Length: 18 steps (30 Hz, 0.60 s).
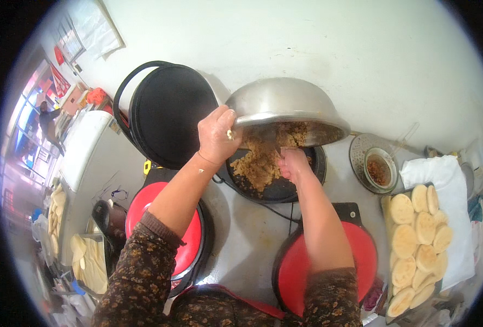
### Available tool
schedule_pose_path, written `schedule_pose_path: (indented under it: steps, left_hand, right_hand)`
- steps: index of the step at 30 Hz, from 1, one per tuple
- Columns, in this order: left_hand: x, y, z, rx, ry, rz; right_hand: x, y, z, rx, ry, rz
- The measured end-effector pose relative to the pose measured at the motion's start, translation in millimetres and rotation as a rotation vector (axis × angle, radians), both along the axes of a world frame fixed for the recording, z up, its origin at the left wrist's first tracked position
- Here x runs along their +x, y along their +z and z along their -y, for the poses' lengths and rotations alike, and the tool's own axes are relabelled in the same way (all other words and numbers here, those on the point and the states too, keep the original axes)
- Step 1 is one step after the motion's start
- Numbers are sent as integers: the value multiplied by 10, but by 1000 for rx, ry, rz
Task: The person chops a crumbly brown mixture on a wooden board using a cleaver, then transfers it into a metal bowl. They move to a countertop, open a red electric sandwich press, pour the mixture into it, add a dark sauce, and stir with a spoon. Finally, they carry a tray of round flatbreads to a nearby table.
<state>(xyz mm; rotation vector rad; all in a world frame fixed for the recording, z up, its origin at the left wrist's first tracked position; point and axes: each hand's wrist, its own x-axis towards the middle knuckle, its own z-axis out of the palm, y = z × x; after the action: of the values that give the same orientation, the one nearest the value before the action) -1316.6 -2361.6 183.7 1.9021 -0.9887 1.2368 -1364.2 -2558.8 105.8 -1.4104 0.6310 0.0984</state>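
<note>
My left hand (219,133) grips the rim of a large stainless steel bowl (282,96), tipped on its side with its mouth towards me. Brown crumbly food mixture (258,165) spills from it onto the black plate of an electric griddle (274,192) below. At the bowl's lower lip is my right hand (293,165), its fingers curled round what looks like a thin utensil (278,152), mostly hidden by the hand and the mixture. The griddle's raised black lid (172,116) stands left of the bowl.
Two electric griddles with red lids, one left (186,251) and one right (362,253), stand nearer me. Round flatbreads (425,229) fill a tray at right. A glass bowl (381,169) sits on a perforated metal plate (358,153). Far left, a person (49,122) is visible.
</note>
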Motion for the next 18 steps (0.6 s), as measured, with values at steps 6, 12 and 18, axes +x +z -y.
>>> schedule_pose_path:
  steps: [6, 12, 18]
  left_hand:
    - [-41, 26, 8, -3, -7, 17]
    - [14, 116, -81, -39, 21, 40]
    - [19, 162, -55, -35, 36, 63]
  right_hand:
    - [18, -74, -168, -495, 128, 201]
    - [-67, -71, 13, -948, 179, 6]
    - [144, 84, 260, -268, -77, 241]
